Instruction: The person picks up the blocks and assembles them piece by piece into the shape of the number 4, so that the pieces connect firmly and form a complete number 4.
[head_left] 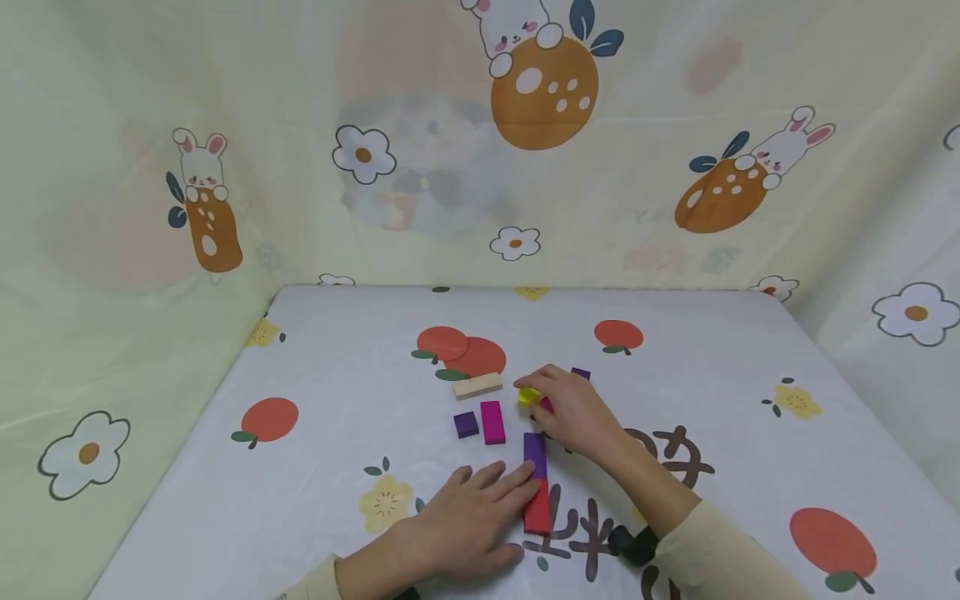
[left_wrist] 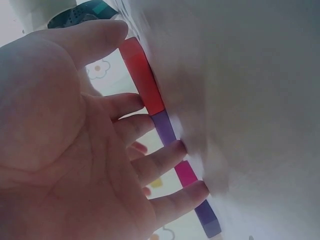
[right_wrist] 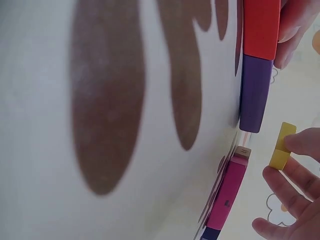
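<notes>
My left hand (head_left: 472,521) lies with extended fingers beside a red block (head_left: 537,510) and a purple block (head_left: 534,452), which stand end to end in a row. Its fingertips touch their left side. In the right wrist view, a small yellow block (right_wrist: 283,145) is pinched between the thumb and fingers of my right hand (right_wrist: 300,195), held off the table. The head view shows that yellow block partly covered by the right hand. Under and behind that hand, a magenta block (head_left: 547,405) and a dark purple block (head_left: 581,373) show only in part.
Left of the right hand lie a magenta block (head_left: 492,422), a small dark purple block (head_left: 466,424) and a pale wooden block (head_left: 477,386). A printed cloth (head_left: 315,492) with fruit and flowers covers the table. Patterned curtains (head_left: 420,75) hang behind and at both sides.
</notes>
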